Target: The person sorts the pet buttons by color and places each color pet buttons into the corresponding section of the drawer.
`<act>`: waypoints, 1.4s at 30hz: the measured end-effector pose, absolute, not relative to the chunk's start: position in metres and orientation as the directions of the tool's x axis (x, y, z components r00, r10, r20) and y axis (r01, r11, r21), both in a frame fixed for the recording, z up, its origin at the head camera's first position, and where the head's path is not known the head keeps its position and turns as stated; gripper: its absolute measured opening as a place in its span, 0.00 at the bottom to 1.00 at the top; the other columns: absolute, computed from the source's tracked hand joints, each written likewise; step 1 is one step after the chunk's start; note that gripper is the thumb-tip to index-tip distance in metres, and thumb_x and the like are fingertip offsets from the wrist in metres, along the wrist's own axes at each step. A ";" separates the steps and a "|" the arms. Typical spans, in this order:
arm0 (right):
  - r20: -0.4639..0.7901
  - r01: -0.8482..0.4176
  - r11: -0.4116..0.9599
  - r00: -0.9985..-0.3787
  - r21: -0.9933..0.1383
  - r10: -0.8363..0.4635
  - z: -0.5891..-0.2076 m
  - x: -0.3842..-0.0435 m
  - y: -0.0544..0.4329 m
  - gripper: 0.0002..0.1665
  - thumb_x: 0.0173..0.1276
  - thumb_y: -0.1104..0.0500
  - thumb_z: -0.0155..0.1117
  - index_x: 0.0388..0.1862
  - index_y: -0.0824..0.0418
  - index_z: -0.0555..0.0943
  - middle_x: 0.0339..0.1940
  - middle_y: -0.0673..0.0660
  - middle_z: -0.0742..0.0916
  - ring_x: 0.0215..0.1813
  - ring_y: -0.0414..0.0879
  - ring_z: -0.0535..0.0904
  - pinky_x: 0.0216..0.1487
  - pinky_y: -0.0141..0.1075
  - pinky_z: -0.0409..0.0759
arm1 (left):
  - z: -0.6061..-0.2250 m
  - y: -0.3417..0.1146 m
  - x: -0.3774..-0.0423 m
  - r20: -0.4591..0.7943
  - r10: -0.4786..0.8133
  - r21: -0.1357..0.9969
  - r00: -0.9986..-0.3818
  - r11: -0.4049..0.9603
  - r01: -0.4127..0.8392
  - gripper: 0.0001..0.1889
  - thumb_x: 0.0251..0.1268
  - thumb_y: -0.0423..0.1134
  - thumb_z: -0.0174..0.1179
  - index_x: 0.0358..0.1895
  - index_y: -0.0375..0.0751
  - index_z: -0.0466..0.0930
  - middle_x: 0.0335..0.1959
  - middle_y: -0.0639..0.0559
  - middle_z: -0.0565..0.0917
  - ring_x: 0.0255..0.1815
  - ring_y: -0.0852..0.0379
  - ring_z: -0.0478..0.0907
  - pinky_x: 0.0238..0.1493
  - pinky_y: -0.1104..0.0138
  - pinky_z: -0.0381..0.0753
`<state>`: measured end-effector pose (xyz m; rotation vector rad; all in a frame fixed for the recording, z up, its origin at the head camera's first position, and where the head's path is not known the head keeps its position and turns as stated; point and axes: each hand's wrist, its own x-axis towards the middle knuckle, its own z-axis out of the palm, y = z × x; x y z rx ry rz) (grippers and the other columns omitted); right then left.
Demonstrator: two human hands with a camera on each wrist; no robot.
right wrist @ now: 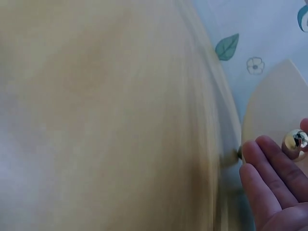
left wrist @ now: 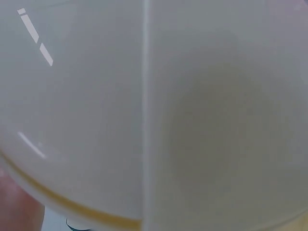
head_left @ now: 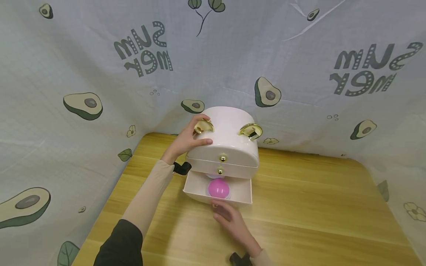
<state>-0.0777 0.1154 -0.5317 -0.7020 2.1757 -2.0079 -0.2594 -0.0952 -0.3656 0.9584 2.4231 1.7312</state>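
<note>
A glossy white drawer box (head_left: 229,127) with two gold ears stands on the table. My left hand (head_left: 186,142) holds its top left corner, thumb and fingers around the left gold ear (head_left: 203,126). The bottom drawer (head_left: 241,190) is pulled out. Inside it lies a pink ball (head_left: 218,188) with a pale rim, and a whitish rounded thing (head_left: 214,176) shows partly behind. My right hand (head_left: 231,221) is at the drawer front, pinching its gold knob (right wrist: 297,139). In the left wrist view, the box's white surface (left wrist: 86,96) fills most of the picture.
Two upper drawers with gold knobs (head_left: 223,158) are closed. The box stands near the back of the wood-grain table (head_left: 316,207). A pale curtain (head_left: 233,66) printed with avocados hangs behind and at the sides. Black straps or mounts (head_left: 182,168) sit at both wrists.
</note>
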 end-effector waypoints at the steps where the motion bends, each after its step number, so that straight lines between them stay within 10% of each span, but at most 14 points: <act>1: 0.231 -0.261 0.027 -0.892 -0.965 -0.389 -0.531 -0.081 0.116 0.23 0.68 0.67 0.59 0.61 0.72 0.71 0.60 0.71 0.75 0.59 0.66 0.73 0.57 0.44 0.72 | -0.365 -0.095 -0.259 0.334 0.485 0.858 -0.808 0.199 0.474 0.35 0.56 0.35 0.69 0.65 0.49 0.59 0.66 0.47 0.62 0.66 0.52 0.59 0.68 0.50 0.54; 42: 0.170 -0.210 0.092 -0.930 -0.973 -0.326 -0.511 -0.150 0.120 0.18 0.69 0.71 0.56 0.56 0.77 0.74 0.53 0.73 0.79 0.53 0.66 0.76 0.53 0.32 0.75 | -0.360 -0.099 -0.258 0.321 0.494 0.819 -0.808 0.283 0.499 0.34 0.55 0.45 0.69 0.64 0.55 0.62 0.66 0.52 0.63 0.67 0.56 0.59 0.66 0.52 0.58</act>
